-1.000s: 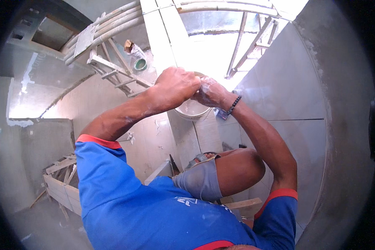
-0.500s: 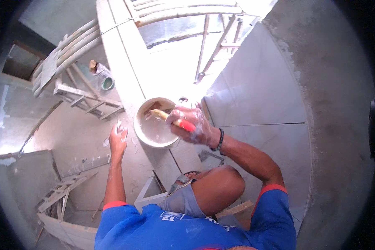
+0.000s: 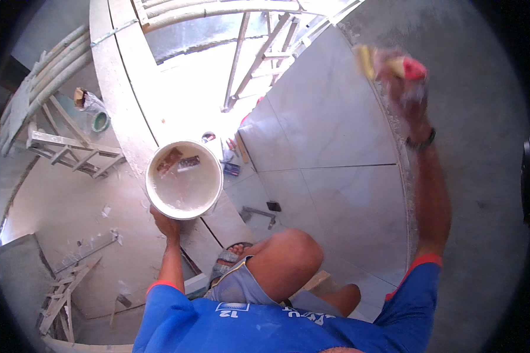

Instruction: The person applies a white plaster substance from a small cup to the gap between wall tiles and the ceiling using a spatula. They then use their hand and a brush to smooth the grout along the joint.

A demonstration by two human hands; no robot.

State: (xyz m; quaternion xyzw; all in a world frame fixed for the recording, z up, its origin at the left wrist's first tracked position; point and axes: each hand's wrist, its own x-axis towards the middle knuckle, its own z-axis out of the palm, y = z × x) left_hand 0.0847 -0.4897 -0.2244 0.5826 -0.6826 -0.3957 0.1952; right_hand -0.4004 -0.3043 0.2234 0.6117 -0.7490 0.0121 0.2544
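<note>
My right hand (image 3: 403, 88) is closed round a brush (image 3: 415, 69) with a red end and a yellowish part, smeared by motion. It is up at the right, by the rough border between the tiles and the bare grey wall (image 3: 471, 117). Below and left, a round white bucket (image 3: 217, 194) holds cloudy liquid and two flat pieces, one reddish-brown (image 3: 169, 160), one dark (image 3: 188, 163). Against the bucket's near left side my left hand (image 3: 165, 222) grips it from beneath. The bucket hides most of those fingers.
Long planks (image 3: 121, 88) run under the bucket on a pole scaffold (image 3: 70, 70). Large pale tiles (image 3: 341, 129) cover the wall at right. A wooden ladder (image 3: 265, 56) stands beyond. Small items (image 3: 231, 169) and a metal bracket (image 3: 259, 215) sit right of the bucket.
My right hand has carried the brush from over the bucket up and right to the wall. My left hand, earlier apart from the bucket, is now against its side. The whole view has shifted.
</note>
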